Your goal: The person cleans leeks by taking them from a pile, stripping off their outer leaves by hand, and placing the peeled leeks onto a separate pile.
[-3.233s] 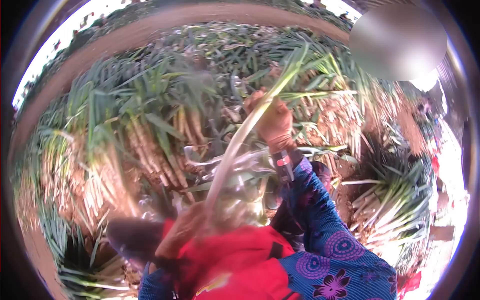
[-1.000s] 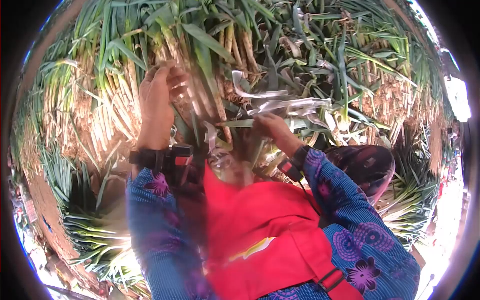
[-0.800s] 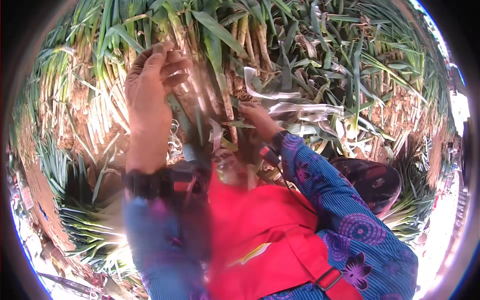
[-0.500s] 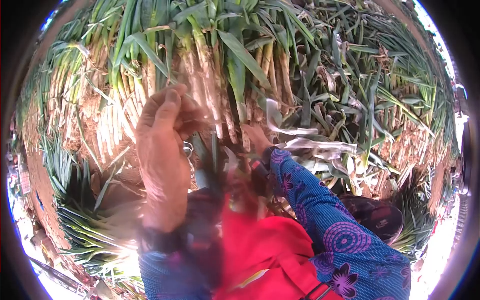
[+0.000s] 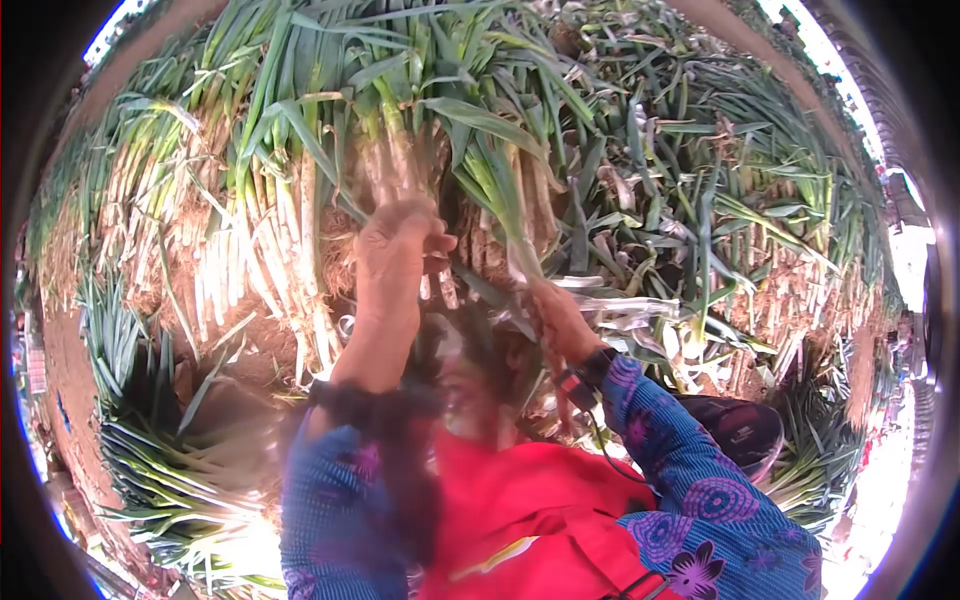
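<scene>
My right hand (image 5: 562,322) is closed around the pale lower end of a leek (image 5: 515,235), whose green leaves fan up and to the left. In front of the leek bunch (image 5: 388,165), my left hand (image 5: 392,250) has its fingers curled and its thumb bent in. Whatever those fingers hold, if anything, is hidden by the hand. White stalks with soil on them hang just behind and beside the left hand. Loose dry leaf strips (image 5: 625,305) lie to the right of my right hand.
Rows of leeks (image 5: 215,240) with pale stalks lie at the left. A heap of green and withered leaves (image 5: 660,190) covers the right side. More leeks (image 5: 170,480) lie at lower left. A dark shoe (image 5: 738,430) is beside my right sleeve.
My left hand has moved right and slightly down, to the front of the stalks. My right hand has shifted right and down, drawing the leek's lower end the same way.
</scene>
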Tool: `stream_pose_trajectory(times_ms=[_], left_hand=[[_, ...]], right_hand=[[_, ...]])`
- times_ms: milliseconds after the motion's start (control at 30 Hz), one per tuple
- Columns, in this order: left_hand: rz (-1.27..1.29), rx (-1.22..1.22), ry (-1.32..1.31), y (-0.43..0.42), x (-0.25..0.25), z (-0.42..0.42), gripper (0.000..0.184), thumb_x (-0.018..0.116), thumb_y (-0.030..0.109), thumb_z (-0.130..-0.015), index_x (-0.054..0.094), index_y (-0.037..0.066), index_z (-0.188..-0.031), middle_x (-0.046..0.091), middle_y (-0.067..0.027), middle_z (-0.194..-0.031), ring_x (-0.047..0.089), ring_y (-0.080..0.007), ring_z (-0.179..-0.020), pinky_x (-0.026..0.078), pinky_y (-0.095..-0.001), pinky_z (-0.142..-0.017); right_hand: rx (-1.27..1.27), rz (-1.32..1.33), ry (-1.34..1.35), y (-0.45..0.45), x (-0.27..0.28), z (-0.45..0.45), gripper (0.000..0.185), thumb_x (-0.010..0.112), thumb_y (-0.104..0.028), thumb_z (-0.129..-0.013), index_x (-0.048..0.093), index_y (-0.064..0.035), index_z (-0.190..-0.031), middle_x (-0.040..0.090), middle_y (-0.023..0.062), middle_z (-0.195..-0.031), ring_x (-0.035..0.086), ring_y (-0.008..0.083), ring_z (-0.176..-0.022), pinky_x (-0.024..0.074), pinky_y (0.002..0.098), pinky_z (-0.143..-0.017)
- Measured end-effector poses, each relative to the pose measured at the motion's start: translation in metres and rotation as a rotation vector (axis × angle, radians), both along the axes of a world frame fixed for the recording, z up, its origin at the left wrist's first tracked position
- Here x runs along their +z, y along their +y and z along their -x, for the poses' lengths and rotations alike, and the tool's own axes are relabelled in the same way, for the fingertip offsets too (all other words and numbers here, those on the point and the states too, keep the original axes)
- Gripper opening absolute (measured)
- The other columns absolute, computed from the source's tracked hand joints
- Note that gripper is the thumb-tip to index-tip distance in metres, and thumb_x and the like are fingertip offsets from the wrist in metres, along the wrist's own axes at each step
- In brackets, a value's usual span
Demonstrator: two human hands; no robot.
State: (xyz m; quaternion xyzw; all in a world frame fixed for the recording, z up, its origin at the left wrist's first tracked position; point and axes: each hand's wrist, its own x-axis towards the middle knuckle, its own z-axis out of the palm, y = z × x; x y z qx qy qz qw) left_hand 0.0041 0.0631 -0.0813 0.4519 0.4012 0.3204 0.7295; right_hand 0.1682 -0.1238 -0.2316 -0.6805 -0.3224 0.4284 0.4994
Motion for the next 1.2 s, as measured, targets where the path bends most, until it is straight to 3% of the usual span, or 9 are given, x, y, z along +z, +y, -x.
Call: stream_pose_trajectory(times_ms=[67, 200, 367, 467, 567, 733, 933, 1100, 1200], left_hand=[[0.033, -0.061, 0.055, -0.012, 0.004, -0.007, 0.012, 0.061, 0.022, -0.091, 0.062, 0.011, -0.095, 0.065, -0.0002, -0.08, 0.065, -0.0105, -0.069, 0.05, -0.0237, -0.056], [-0.015, -0.396, 0.166, -0.036, -0.012, -0.025, 0.023, 0.062, 0.029, -0.089, 0.062, 0.009, -0.101, 0.065, -0.0021, -0.083, 0.064, -0.0124, -0.074, 0.051, -0.027, -0.058], [-0.012, -0.878, 0.271, -0.074, -0.015, -0.051, 0.047, 0.065, 0.043, -0.086, 0.059, 0.006, -0.113, 0.064, -0.0065, -0.1, 0.062, -0.0153, -0.088, 0.052, -0.0309, -0.067], [0.001, -0.93, -0.014, -0.101, 0.008, -0.056, 0.055, 0.066, 0.048, -0.084, 0.056, 0.006, -0.118, 0.06, -0.0068, -0.108, 0.059, -0.0161, -0.096, 0.051, -0.0323, -0.075], [0.158, -0.925, -0.162, -0.111, 0.017, -0.067, 0.055, 0.066, 0.049, -0.084, 0.056, 0.007, -0.119, 0.059, -0.0056, -0.108, 0.057, -0.0175, -0.101, 0.05, -0.0334, -0.08], [0.239, -0.745, -0.583, -0.113, 0.028, -0.08, 0.05, 0.078, 0.029, -0.076, 0.056, 0.006, -0.115, 0.064, -0.0089, -0.106, 0.063, -0.0206, -0.095, 0.055, -0.0376, -0.077], [0.174, -0.561, -0.365, -0.1, 0.018, -0.093, 0.044, 0.076, 0.026, -0.079, 0.057, 0.006, -0.114, 0.065, -0.0056, -0.096, 0.064, -0.0174, -0.084, 0.055, -0.0339, -0.066], [0.07, -0.554, -0.268, -0.103, 0.019, -0.091, 0.044, 0.074, 0.031, -0.08, 0.057, 0.01, -0.114, 0.061, -0.0017, -0.105, 0.061, -0.016, -0.09, 0.05, -0.0319, -0.067], [0.047, -0.559, -0.249, -0.108, 0.025, -0.086, 0.045, 0.074, 0.031, -0.08, 0.056, 0.01, -0.115, 0.061, -0.0019, -0.106, 0.06, -0.0166, -0.092, 0.048, -0.0325, -0.068]], right_hand=[[0.096, -0.042, -0.225, -0.034, 0.009, -0.019, 0.023, 0.045, -0.026, -0.096, 0.056, -0.0065, -0.101, 0.049, -0.002, -0.08, 0.043, 0.007, -0.06, 0.0363, 0.0229, -0.05], [-0.19, 0.091, 0.348, -0.095, 0.1, -0.023, 0.038, 0.048, -0.04, -0.093, 0.057, -0.0039, -0.102, 0.05, -0.0031, -0.076, 0.044, 0.0062, -0.059, 0.0345, 0.0212, -0.049], [-0.332, 0.087, 0.352, -0.157, 0.147, 0.002, 0.043, 0.045, -0.045, -0.094, 0.056, -0.0031, -0.095, 0.049, -0.001, -0.071, 0.044, 0.0072, -0.055, 0.0349, 0.0217, -0.048], [-0.335, 0.069, 0.281, -0.184, 0.155, 0.02, 0.046, 0.046, -0.047, -0.094, 0.056, -0.0026, -0.093, 0.049, 0.0, -0.067, 0.043, 0.0073, -0.05, 0.0339, 0.0213, -0.045], [-0.345, 0.029, 0.293, -0.191, 0.166, 0.043, 0.048, 0.048, -0.048, -0.094, 0.056, -0.0007, -0.095, 0.05, 0.0005, -0.066, 0.043, 0.007, -0.046, 0.0333, 0.0208, -0.041], [-0.367, 0.032, 0.296, -0.185, 0.157, 0.059, 0.045, 0.047, -0.044, -0.096, 0.057, -0.0006, -0.101, 0.052, 0.0009, -0.071, 0.047, 0.0087, -0.054, 0.0364, 0.0229, -0.046], [-0.187, -0.049, -0.273, -0.14, 0.164, 0.041, 0.043, 0.052, -0.035, -0.09, 0.06, 0.003, -0.107, 0.055, 0.0032, -0.076, 0.052, 0.0131, -0.069, 0.0424, 0.0277, -0.059], [-0.164, -0.037, -0.333, -0.1, 0.201, 0.016, 0.036, 0.047, -0.025, -0.091, 0.059, 0.002, -0.112, 0.059, 0.0142, -0.103, 0.057, 0.0225, -0.094, 0.0442, 0.033, -0.082], [0.006, -0.223, -0.653, -0.088, 0.198, -0.008, 0.042, 0.055, -0.032, -0.085, 0.061, 0.0053, -0.103, 0.059, 0.0092, -0.087, 0.057, 0.015, -0.083, 0.0442, 0.0304, -0.069]])
